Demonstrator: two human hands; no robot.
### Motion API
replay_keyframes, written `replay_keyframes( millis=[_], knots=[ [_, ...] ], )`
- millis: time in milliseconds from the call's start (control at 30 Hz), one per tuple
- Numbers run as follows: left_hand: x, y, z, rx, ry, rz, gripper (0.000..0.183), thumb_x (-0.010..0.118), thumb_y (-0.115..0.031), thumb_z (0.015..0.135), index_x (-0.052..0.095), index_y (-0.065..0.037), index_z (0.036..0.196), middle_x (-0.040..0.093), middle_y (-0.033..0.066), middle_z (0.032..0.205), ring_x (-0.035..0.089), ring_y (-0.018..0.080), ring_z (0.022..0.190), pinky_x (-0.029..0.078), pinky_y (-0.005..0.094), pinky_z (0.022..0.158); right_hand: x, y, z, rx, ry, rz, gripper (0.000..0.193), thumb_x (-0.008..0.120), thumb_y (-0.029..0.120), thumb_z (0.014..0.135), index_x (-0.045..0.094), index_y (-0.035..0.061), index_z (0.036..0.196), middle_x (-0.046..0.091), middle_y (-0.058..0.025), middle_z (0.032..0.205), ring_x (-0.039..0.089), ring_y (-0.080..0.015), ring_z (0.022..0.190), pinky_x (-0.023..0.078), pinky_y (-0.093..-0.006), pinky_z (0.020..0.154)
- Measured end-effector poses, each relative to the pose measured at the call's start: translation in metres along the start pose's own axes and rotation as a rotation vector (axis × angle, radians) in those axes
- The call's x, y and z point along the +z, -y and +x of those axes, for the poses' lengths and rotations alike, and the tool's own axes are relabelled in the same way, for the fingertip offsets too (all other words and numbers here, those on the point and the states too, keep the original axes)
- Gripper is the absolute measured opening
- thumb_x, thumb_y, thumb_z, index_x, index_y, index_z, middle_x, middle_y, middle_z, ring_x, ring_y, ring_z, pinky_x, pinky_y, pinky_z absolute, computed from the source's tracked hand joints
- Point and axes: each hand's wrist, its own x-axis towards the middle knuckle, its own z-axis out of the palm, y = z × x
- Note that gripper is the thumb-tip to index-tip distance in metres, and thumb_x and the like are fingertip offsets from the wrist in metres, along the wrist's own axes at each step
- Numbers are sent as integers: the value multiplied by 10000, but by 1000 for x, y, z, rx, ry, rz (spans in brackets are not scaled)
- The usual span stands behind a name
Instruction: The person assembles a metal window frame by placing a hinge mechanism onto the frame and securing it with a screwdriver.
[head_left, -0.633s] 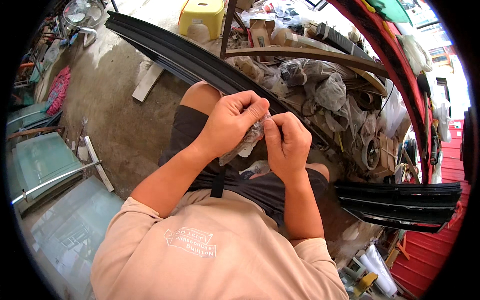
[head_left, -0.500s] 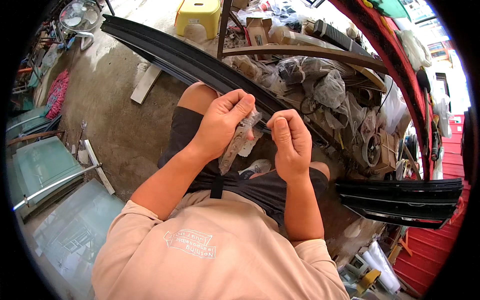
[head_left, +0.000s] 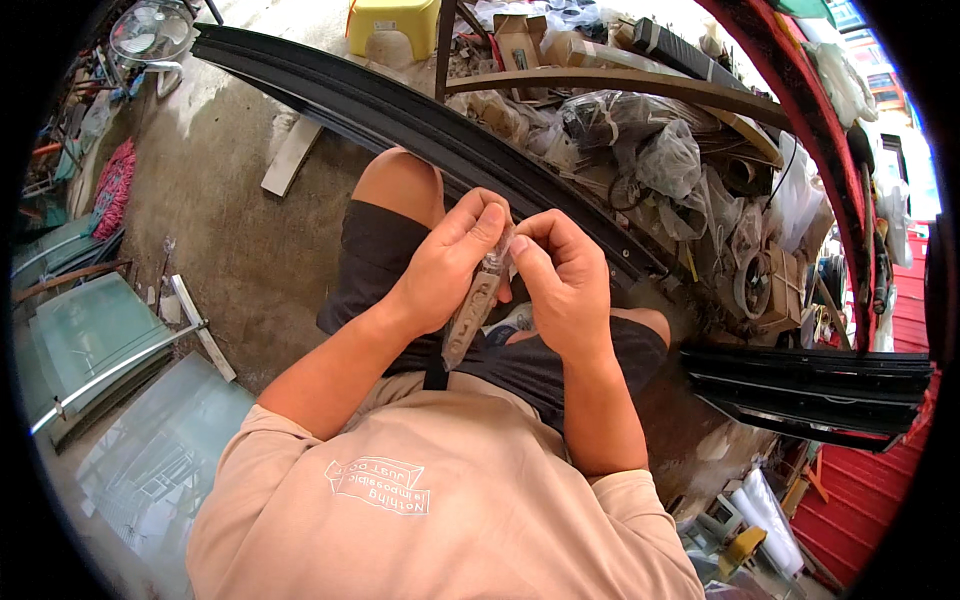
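In front of my lap, my left hand (head_left: 445, 262) is closed around a narrow clear plastic packet (head_left: 468, 322). A long, greyish-brown part with bumps or holes along it shows through the plastic; its exact kind I cannot make out. The packet hangs tilted, its lower end toward my waist. At its upper end, my right hand (head_left: 568, 282) pinches the plastic between thumb and forefinger, close beside the left fingers. Just beyond both hands, a long black metal profile (head_left: 370, 118) runs slantwise past my knees.
Glass panes (head_left: 165, 455) lie at the left near a pale wooden strip (head_left: 203, 328). A pile of plastic bags (head_left: 668, 160) and boxes fills the far right. Black profiles (head_left: 805, 390) jut in at the right. A yellow stool (head_left: 393, 25) and a fan (head_left: 150, 32) stand at the back.
My right hand has moved left to the packet's upper end and now pinches the plastic there. The packet sits slightly lower, and the view has shifted a little.
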Motion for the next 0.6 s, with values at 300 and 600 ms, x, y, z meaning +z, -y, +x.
replay_keyframes(
  millis=[300, 600],
  knots=[
    [-3, 8, -10, 195, 80, 432, 400, 709, -138, 1035, 442, -89, 1329, 545, 29, 1128, 626, 90, 880, 569, 259, 694, -8, -13, 2, 9, -105, -92, 131, 646, 91, 1021, 656, -6, 933, 584, 32, 766, 490, -39, 721, 431, -233, 639],
    [-5, 11, -9, 208, -42, 282, 115, 562, -139, 1115, 595, -28, 1109, 636, 18, 972, 592, 57, 870, 535, 259, 759, 0, -4, -3, 89, -69, 137, 160, 648, 104, 1044, 641, -7, 928, 650, 16, 824, 565, -39, 738, 492, -249, 663]
  ],
)
